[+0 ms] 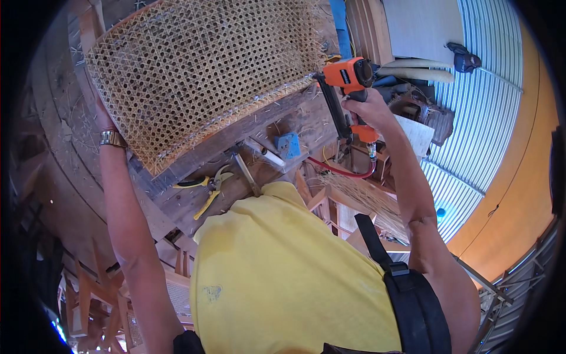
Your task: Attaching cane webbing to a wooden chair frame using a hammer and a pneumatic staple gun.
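Note:
A cane-webbing panel [200,71] with a wooden edge lies across the workbench in front of me. Loose cane ends stick out along its near edge. My left hand [102,117], with a metal watch [112,138] on the wrist, is at the panel's left edge; its fingers are hidden there. My right hand [368,110] is closed round the grip of an orange and black pneumatic staple gun [346,75]. The gun's nose is at the panel's right near corner, and I cannot tell whether it touches. A red air hose [348,173] runs from the gun's handle.
Yellow-handled pruning shears [210,187] and a hammer [246,174] lie on the bench [177,207] near my body. A blue box-like piece [288,145] sits right of them. Cane strands [368,197] and wooden frames [94,295] are lower down. Corrugated sheeting [489,118] stands at right.

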The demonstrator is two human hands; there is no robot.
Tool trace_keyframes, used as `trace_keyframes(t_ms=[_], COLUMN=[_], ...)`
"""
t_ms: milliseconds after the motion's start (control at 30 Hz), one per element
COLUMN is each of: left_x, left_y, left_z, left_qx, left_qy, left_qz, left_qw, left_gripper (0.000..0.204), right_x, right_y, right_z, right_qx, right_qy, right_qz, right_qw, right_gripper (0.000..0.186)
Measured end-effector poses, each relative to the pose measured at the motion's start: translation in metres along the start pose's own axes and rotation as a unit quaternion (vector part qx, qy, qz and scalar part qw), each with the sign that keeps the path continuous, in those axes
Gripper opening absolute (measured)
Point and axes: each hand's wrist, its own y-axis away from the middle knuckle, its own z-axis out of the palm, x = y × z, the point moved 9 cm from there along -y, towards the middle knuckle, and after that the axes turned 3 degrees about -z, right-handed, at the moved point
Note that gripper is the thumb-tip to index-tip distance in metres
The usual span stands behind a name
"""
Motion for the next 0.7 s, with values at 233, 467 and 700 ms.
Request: trace_keyframes(t_ms=[233,467,700], left_x=[0.0,0.001,0.002], left_y=[0.008,0.011,0.01], left_z=[0.007,0.008,0.01], left_qx=[0.001,0.006,0.006], left_qy=[-0.006,0.002,-0.002], left_qz=[-0.002,-0.005,-0.003], left_qw=[1.0,1.0,1.0], left_gripper=[0.062,0.065,0.062], right_x=[-0.007,-0.009,-0.004], right_y=[-0.003,-0.006,-0.012], right_z=[0.003,0.001,-0.003], right_qx=[-0.006,-0.014,-0.018], right_qy=[0.043,0.061,0.063], right_qz=[-0.007,0.005,0.033], right_qw=[0.999,0.998,0.997], right_gripper=[0.016,0.015,0.02])
